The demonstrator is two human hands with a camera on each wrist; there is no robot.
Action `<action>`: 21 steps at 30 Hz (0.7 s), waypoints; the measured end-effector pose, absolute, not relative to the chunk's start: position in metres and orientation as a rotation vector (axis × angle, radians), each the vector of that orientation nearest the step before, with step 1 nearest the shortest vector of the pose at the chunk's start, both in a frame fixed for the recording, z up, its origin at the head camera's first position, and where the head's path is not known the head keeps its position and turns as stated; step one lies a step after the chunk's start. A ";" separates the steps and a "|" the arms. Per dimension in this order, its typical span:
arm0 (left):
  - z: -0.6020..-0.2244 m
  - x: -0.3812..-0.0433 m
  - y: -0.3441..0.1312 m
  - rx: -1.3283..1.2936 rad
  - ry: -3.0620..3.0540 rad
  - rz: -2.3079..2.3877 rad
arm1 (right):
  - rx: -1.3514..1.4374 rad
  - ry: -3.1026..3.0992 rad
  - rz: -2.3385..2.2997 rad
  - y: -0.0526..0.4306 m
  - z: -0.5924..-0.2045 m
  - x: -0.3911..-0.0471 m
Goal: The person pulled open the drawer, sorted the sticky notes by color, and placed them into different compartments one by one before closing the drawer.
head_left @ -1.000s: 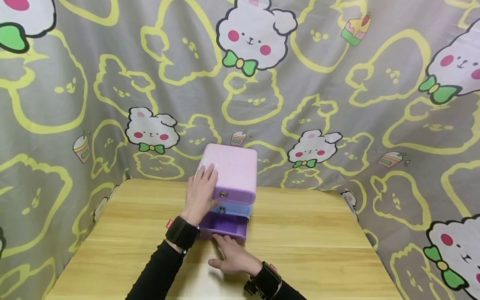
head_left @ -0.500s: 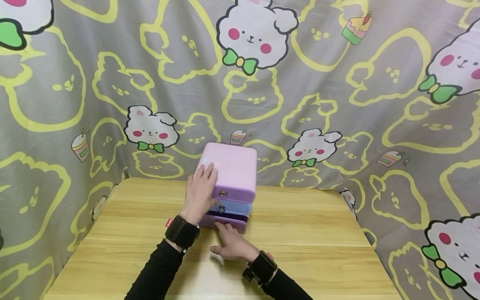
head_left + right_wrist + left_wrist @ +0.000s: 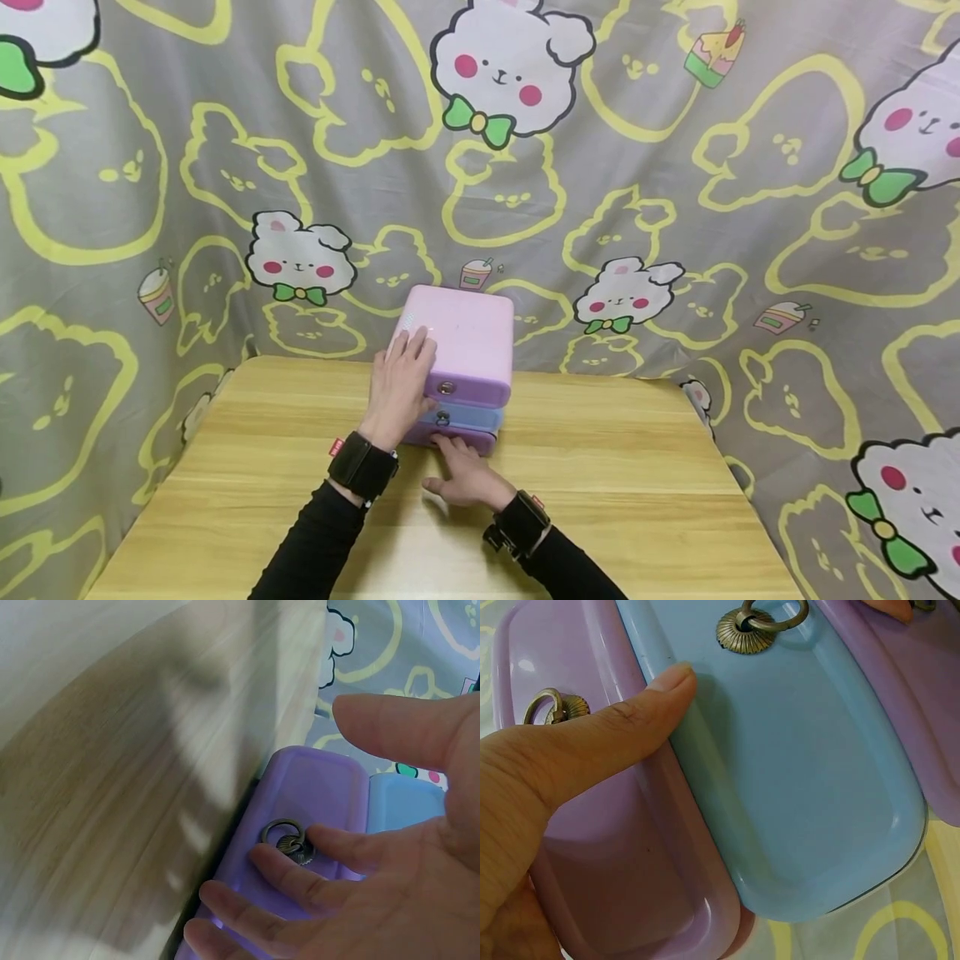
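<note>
A small drawer cabinet (image 3: 465, 329) with a pale pink top stands near the back of the table. Its fronts are a purple top drawer (image 3: 480, 390), a blue middle drawer (image 3: 802, 772) and a purple bottom drawer (image 3: 322, 780). My left hand (image 3: 399, 383) rests on the cabinet's left side and top edge; in the left wrist view its thumb lies across the top drawer front onto the blue one. With extended fingers, my right hand (image 3: 468, 477) presses the bottom drawer front beside its brass ring pull (image 3: 294, 846). A thin dark line shows above that drawer.
The wooden table (image 3: 622, 483) reaches around the cabinet on both sides and in front. A grey curtain (image 3: 517, 200) with cartoon bunnies hangs behind the cabinet and along both sides of the table.
The bottom drawer stood open with its purple inside showing; it has slid back into the cabinet. My right hand moved away from me with it, while the left hand kept its place.
</note>
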State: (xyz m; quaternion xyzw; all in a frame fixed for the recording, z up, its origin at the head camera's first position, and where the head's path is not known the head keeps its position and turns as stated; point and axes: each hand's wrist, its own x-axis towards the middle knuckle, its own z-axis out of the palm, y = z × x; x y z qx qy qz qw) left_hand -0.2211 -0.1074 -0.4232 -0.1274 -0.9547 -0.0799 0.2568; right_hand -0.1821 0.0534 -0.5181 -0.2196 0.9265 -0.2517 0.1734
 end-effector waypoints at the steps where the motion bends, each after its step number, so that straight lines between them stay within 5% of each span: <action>1: -0.423 -0.221 -0.107 -0.346 -2.586 -0.215 | -0.624 2.628 -0.716 0.053 -0.518 -0.183; 21: -0.423 -0.220 -0.109 -0.363 -2.563 -0.203 | -0.700 2.607 -0.876 0.061 -0.520 -0.201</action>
